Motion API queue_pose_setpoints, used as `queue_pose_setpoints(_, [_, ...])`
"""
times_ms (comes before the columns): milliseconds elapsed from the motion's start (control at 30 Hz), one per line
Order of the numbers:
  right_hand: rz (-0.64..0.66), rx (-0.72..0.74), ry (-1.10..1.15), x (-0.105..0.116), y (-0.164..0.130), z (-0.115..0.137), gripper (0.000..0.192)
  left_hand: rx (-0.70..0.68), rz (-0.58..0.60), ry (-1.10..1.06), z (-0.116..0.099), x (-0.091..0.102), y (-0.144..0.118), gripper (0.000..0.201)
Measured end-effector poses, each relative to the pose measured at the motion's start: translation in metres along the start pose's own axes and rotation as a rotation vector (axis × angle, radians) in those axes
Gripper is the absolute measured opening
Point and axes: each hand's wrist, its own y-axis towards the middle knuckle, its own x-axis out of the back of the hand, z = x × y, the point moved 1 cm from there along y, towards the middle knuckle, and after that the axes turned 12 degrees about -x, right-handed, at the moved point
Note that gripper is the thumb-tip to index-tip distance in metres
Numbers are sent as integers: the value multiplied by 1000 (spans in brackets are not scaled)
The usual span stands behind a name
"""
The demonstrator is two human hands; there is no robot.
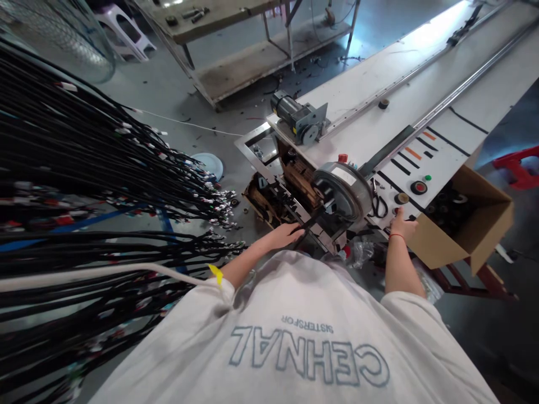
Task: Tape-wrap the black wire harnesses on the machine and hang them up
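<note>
My left hand point(286, 235) is closed around a black cable point(309, 220) at the front end of a long white machine bench point(458, 73). Right beside it stands a round taping head point(347, 191) with a wide ring and a white label. My right hand point(403, 226) rests at the bench's front edge, its forefinger stretched onto a small red button, mostly covered by the fingertip. A small roll of tape point(402, 198) lies just beyond that finger. Black-handled scissors point(379, 205) lie to its left. The right hand holds nothing that I can see.
Bundles of black cables point(105, 163) hang along the left. A cardboard box point(475, 224) with dark rolls stands at the right of the bench. A motor point(290, 109) sits on the bench's far corner. Behind is a worktable point(236, 17); a red stool point(520, 168) stands far right.
</note>
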Motion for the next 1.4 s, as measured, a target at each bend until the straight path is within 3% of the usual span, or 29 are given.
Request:
queue_pose_setpoints(67, [-48, -12, -12, 0, 1, 0, 70, 8, 15, -12, 7, -1, -11, 46])
queue_pose_setpoints(167, [-87, -11, -6, -1, 3, 0, 67, -1, -73, 13, 8, -7, -14, 43])
queue_pose_setpoints(367, [-91, -20, 9, -5, 8, -2, 66, 63, -195, 15, -3, -18, 6, 40])
queue_pose_setpoints(567, [-109, 12, -23, -9, 14, -5, 66, 116, -238, 18, -6, -19, 17, 39])
queue_pose_setpoints(867, [-112, -19, -23, -6, 7, -2, 69, 73, -292, -20, -8, -21, 32, 45])
queue_pose_setpoints(933, [-108, -24, -14, -5, 5, -2, 69, 103, -281, -130, 1, -20, 30, 49])
queue_pose_setpoints(1033, [-105, -37, 7, -4, 4, -1, 70, 137, -168, -283, 19, -17, 16, 57])
queue_pose_setpoints(1133, [-103, -35, 13, -5, 5, -2, 70, 146, -116, -249, 34, -18, -4, 57])
queue_pose_setpoints(1400, [-98, -16, 77, -6, 7, -4, 67, 161, -242, -152, 31, -26, -24, 50])
